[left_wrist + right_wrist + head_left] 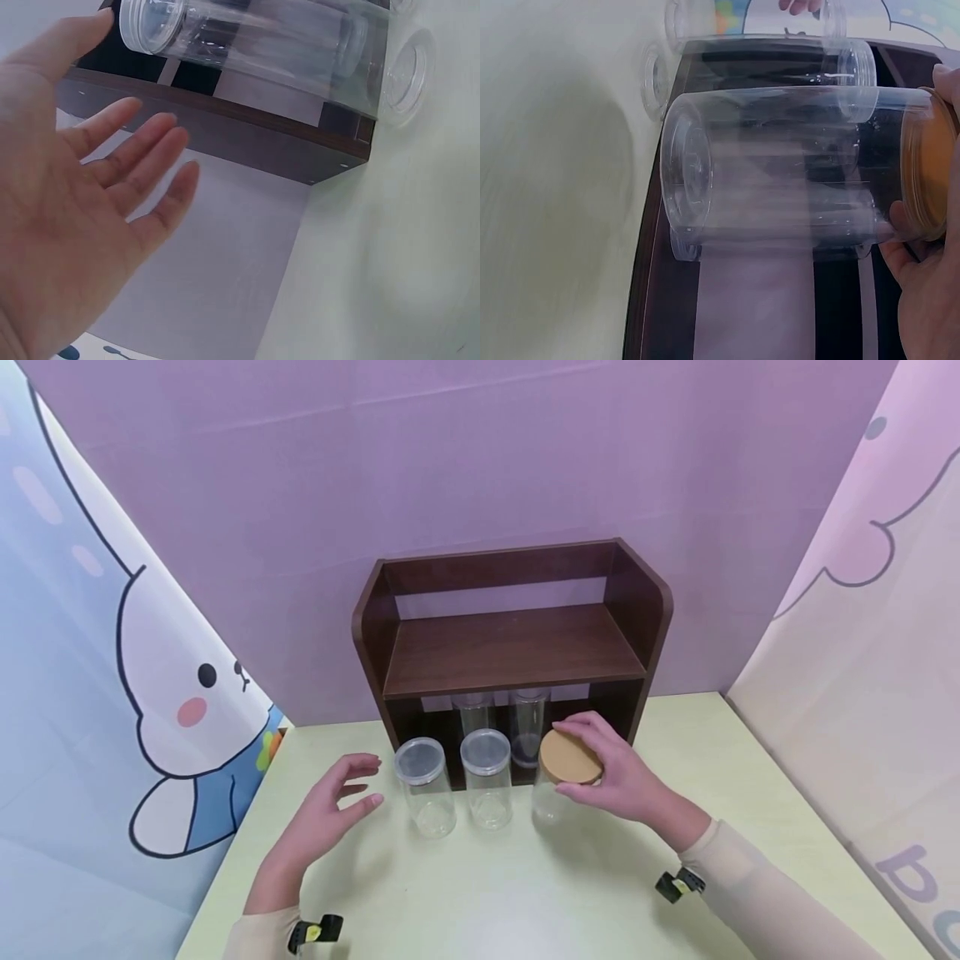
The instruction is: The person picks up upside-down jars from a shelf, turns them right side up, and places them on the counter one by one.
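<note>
My right hand (622, 777) grips a clear jar by its tan lid (570, 758), thumb and fingers around the lid's edge. The see-through body of that jar (780, 165) shows nothing inside in the right wrist view. To its left, two clear jars with greyish translucent lids stand upright in front of the shelf: a middle jar (491, 797) and a left jar (431, 806). My left hand (322, 822) is beside the left jar, fingers spread and loosely bent, holding nothing. In the left wrist view its palm (67, 202) faces the camera.
A dark brown two-tier shelf (517, 647) stands at the back of the pale table (480, 893). Two more clear jars, one a back jar (529, 722), stand in its lower tier. A purple cloth (487, 460) hangs behind, with printed cloths at both sides.
</note>
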Tool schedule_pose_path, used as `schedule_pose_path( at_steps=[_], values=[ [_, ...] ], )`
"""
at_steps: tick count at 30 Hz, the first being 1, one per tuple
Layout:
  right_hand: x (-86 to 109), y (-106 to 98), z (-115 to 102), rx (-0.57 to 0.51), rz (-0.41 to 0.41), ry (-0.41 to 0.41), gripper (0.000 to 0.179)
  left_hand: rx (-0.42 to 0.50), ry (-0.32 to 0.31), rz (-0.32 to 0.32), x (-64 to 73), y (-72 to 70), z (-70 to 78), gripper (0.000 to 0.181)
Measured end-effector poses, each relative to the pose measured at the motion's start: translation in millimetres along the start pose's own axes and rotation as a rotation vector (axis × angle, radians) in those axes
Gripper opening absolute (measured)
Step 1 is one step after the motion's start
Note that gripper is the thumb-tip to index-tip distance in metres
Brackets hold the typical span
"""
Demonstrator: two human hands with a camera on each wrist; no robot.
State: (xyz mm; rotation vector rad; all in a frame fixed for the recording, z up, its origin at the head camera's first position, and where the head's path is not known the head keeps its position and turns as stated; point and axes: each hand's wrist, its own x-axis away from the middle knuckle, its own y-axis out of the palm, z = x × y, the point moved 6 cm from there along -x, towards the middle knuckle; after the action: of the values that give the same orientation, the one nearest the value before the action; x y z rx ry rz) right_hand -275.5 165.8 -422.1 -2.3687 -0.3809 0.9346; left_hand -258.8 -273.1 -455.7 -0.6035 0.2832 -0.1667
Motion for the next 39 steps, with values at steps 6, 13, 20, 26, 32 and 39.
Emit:
schedule_pose_path(
  at_steps=[6, 13, 20, 26, 32, 39],
  values=[
    [-5.8, 3.1, 3.7, 0.045, -0.02, -0.008, 0.082, -0.022, -0.003, 0.03, 0.8, -2.7, -2.5, 0.069],
    [-9.9, 6.4, 8.4, 0.079, -0.036, -0.021, 0.081, -0.039, -0.017, 0.035, 0.5, -2.3, -6.2, 0.072],
    [-9.7, 8.7, 14.2, 0.083, -0.04, -0.008, 0.081, -0.033, -0.021, 0.033, -0.2, -2.1, -9.2, 0.071],
    [-7.0, 11.8, 18.8, 0.067, -0.05, 0.029, 0.08, -0.041, -0.015, 0.033, -1.0, -1.8, -8.3, 0.071],
    [-4.1, 17.1, 23.2, 0.071, -0.062, 0.035, 0.079, -0.026, -0.008, 0.034, -1.9, -1.3, -7.7, 0.07],
    [-1.4, 25.4, 27.9, 0.069, -0.083, 0.027, 0.079, -0.016, 0.013, 0.035, -3.4, -1.5, -4.5, 0.065]
  ],
)
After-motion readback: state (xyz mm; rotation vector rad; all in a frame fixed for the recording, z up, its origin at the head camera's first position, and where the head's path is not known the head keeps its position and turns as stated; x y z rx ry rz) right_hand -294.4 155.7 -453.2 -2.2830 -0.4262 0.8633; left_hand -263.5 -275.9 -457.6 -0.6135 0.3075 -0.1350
